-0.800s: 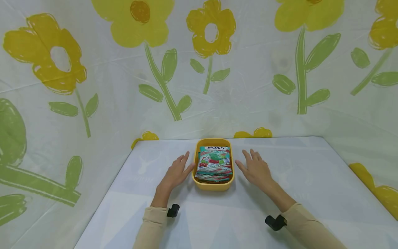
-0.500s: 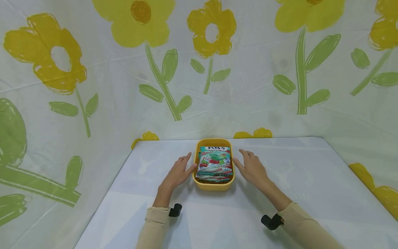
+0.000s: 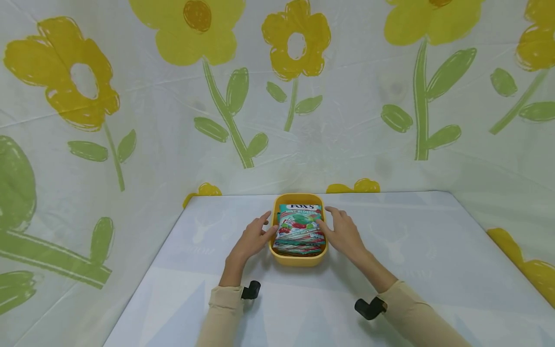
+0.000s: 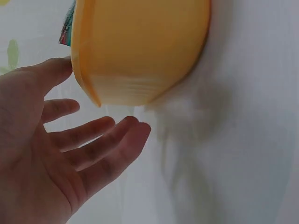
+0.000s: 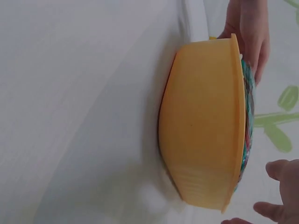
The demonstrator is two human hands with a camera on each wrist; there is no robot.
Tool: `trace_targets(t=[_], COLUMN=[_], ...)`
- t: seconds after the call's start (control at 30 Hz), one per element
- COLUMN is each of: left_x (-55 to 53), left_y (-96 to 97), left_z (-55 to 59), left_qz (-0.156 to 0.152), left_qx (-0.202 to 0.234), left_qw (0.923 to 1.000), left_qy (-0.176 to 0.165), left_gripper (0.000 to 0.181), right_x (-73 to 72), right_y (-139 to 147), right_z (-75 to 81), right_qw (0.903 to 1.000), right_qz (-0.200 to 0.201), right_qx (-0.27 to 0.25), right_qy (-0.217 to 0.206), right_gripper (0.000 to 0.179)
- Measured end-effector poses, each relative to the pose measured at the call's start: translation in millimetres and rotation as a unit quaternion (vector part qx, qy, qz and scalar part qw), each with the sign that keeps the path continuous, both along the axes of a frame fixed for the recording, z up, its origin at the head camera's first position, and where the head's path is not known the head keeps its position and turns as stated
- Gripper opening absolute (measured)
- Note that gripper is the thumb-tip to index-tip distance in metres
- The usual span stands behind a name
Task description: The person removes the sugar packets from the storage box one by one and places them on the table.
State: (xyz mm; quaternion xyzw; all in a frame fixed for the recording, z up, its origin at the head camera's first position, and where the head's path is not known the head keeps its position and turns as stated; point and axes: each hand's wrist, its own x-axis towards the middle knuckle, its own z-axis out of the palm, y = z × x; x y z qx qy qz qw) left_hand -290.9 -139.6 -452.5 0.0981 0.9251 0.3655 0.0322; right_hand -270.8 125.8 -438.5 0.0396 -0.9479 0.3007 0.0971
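A yellow plastic tub [image 3: 297,261] sits on the table near its far edge, filled with stacked candy bags [image 3: 299,226] printed "FOX'S". To its left is my left hand [image 3: 251,239], fingers loosely bent, thumb over the near rim in the head view. In the left wrist view, that thumb [image 4: 56,72] lies right at the tub's rim and the other fingers spread below its end. On the other side, my right hand [image 3: 344,235] has its thumb reaching over the right rim beside the top bag. Its fingertips [image 5: 276,169] show past the bags in the right wrist view.
The tub stands on a pale patterned tablecloth [image 3: 295,308]. Just behind the table hangs a white cloth backdrop [image 3: 347,144] with yellow flowers, and it continues along both sides. Black wrist cameras [image 3: 370,308] project from both sleeves.
Both hands have moved inward toward the tub, the right one farther, its thumb now over the rim. The left thumb has come over the left rim. Tub and bags stay put.
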Motion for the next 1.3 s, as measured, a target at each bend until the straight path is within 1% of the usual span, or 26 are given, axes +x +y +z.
trace_targets(t=[0.17, 0.37, 0.47, 0.6, 0.73, 0.87, 0.97, 1.07, 1.17, 1.3], left_x=[-0.6, 0.8, 0.9, -0.8, -3.5, -5.3, -5.9, -6.4, -6.7, -6.9], left_y=[5.5, 7.4, 7.5, 7.4, 6.2, 4.5, 3.6, 2.9, 2.4, 2.1], left_z=[2.2, -0.3, -1.3, -2.4, -3.6, -3.4, -3.0, -3.2, -3.9, -4.4], left_qz=[-0.003, -0.016, -0.019, -0.009, -0.012, -0.023, -0.026, -0.024, -0.023, -0.029], left_qx=[0.046, 0.073, 0.079, 0.082, 0.089, 0.097, 0.098, 0.1, 0.101, 0.105], left_qw=[0.9988, 0.9971, 0.9966, 0.9964, 0.9957, 0.9946, 0.9945, 0.9943, 0.994, 0.9936], left_qy=[-0.015, -0.014, -0.013, -0.02, -0.024, -0.026, -0.025, -0.029, -0.033, -0.029], left_gripper=[0.065, 0.062, 0.061, 0.061, 0.059, 0.057, 0.055, 0.054, 0.054, 0.054], right_x=[-2.7, -3.8, -4.1, -5.3, -6.0, -5.6, -5.3, -5.4, -5.7, -4.9], right_y=[-7.2, -16.2, -21.7, -29.2, -37.1, -45.9, -52.9, -58.6, -62.7, -66.1], right_z=[0.7, 4.7, 6.1, 6.4, 7.3, 9.2, 9.6, 9.0, 9.9, 14.5], right_qw=[0.9998, 0.9996, 0.9999, 0.9998, 0.9992, 0.9979, 0.9965, 0.9959, 0.9957, 0.9953], right_qz=[0.006, 0.015, 0.012, 0.007, -0.003, -0.015, -0.015, -0.013, -0.018, -0.021], right_qx=[-0.015, -0.019, -0.008, 0.017, 0.038, 0.062, 0.082, 0.089, 0.089, 0.089], right_qy=[0.012, 0.014, 0.007, -0.006, -0.011, -0.001, 0.005, 0.0, -0.014, -0.033], right_gripper=[0.063, 0.061, 0.062, 0.065, 0.069, 0.074, 0.077, 0.078, 0.079, 0.08])
